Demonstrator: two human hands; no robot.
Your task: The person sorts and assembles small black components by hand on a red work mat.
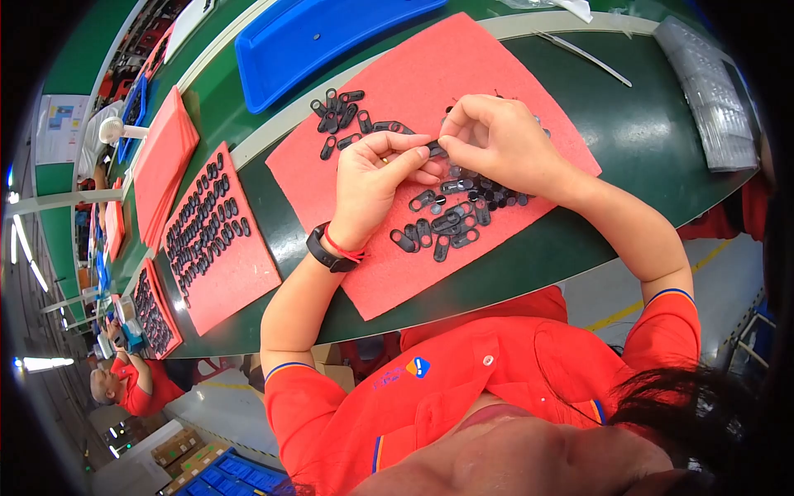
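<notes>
Head view: both hands raised just over red mat [496, 58] on green table [645, 140]

Left hand [376, 178]: fingers curled, thumb and forefinger pinched on small black clip [433, 150]; black watch [324, 250] and red cord on wrist

Right hand [496, 140]: fingertips pinched together on same clip from other side, touching left fingertips; knuckles up, palm down

Clip held between the two hands, above mat centre, clear of mat surface; exact shape partly hidden by fingers

Loose clips [442, 223] in a heap on mat directly under and just near side of hands; oval black pieces with slots, some overlapping

Second heap [341, 112] on mat at far left of hands, near mat edge, apart from first heap

Left of mat: second mat [240, 273] with clips [203, 219] laid in rows; beyond it a stack of mats [161, 161]; further left a third loaded mat [153, 314]

Blue tray [306, 41] at far table edge, beside main mat's far corner

Clear blister trays [711, 91] stacked at far right of table, well apart from hands

Thin pale strip [583, 56] lying on table between mat and blister trays

Another person in red shirt [132, 384] at lower left, away from table work area
</notes>
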